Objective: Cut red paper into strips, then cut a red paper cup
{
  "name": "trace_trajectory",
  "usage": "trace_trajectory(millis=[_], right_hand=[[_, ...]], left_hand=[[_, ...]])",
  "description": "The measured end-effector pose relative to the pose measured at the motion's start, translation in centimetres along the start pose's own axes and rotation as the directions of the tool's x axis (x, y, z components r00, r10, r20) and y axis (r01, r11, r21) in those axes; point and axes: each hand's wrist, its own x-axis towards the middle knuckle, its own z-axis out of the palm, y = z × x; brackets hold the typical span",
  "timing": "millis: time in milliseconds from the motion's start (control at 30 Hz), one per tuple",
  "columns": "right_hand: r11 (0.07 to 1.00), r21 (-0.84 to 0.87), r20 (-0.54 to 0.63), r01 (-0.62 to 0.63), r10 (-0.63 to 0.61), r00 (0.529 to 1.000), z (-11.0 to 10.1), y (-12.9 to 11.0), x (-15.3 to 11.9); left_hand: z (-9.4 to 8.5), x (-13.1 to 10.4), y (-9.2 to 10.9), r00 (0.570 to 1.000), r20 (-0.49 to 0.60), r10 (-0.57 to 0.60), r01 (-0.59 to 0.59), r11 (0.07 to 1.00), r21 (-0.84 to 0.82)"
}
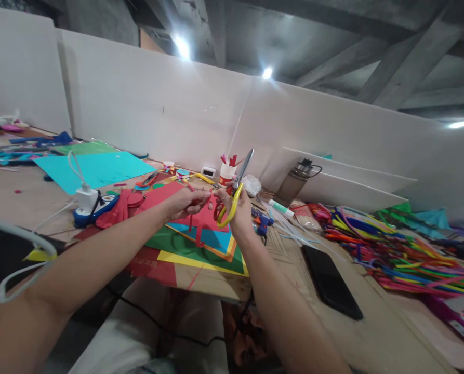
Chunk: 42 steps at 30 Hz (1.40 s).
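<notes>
My left hand [187,202] is closed, pinching a narrow red paper strip [199,238] that hangs down in a curl over the stacked sheets. Close beside it, my right hand [240,206] is wrapped round scissors [235,206] with yellow and red handles, their blades pointing up and away. The fingertips of both hands nearly meet near the strip's upper end; whether the right fingers also touch the paper I cannot make out. Beneath the hands lie red paper [163,200], blue, orange, green [161,240] and yellow [200,264] sheets in a loose stack.
Behind the hands stands a paper cup [227,170] of red sticks. A bottle [296,182], a glue stick [281,209], a glue gun [262,222], a black phone [330,280] and many pipe cleaners [403,254] lie rightward. A power strip [95,209] and turquoise sheet [95,170] are left.
</notes>
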Motion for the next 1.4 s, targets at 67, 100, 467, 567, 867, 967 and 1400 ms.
trace_trajectory(millis=[67,100,467,567,867,967,1400], right_hand=[[1.0,-0.025,0.028,-0.011,0.012,1.0,0.0,-0.3,-0.1],[0.999,-0.032,0.041,-0.015,0.016,0.999,0.0,-0.3,-0.1],[1.0,-0.02,0.012,-0.018,0.018,1.0,-0.5,0.4,0.1],[0.999,-0.031,0.002,-0.005,0.005,1.0,-0.6,0.6,0.1],[0.993,0.002,-0.143,0.12,-0.118,0.983,-1.1,0.0,0.5],[0.989,0.026,-0.184,0.146,-0.139,0.973,-1.2,-0.1,0.7],[0.988,0.031,-0.212,0.151,-0.141,0.967,-1.1,0.2,0.9]], left_hand=[[0.2,0.1,-0.2,1.0,0.013,-0.004,0.003,0.999,0.053],[0.2,0.1,-0.3,1.0,0.022,-0.003,0.001,0.997,0.075],[0.5,0.3,-1.1,0.999,0.038,-0.01,0.007,0.997,0.08],[1.1,0.1,-1.1,0.999,0.012,-0.034,0.033,0.998,0.053],[0.7,0.0,-1.6,0.987,0.086,-0.134,0.123,0.985,0.118],[0.6,-0.1,-1.5,0.982,0.099,-0.16,0.146,0.98,0.131],[0.5,0.1,-2.3,0.977,0.119,-0.176,0.158,0.977,0.144]])
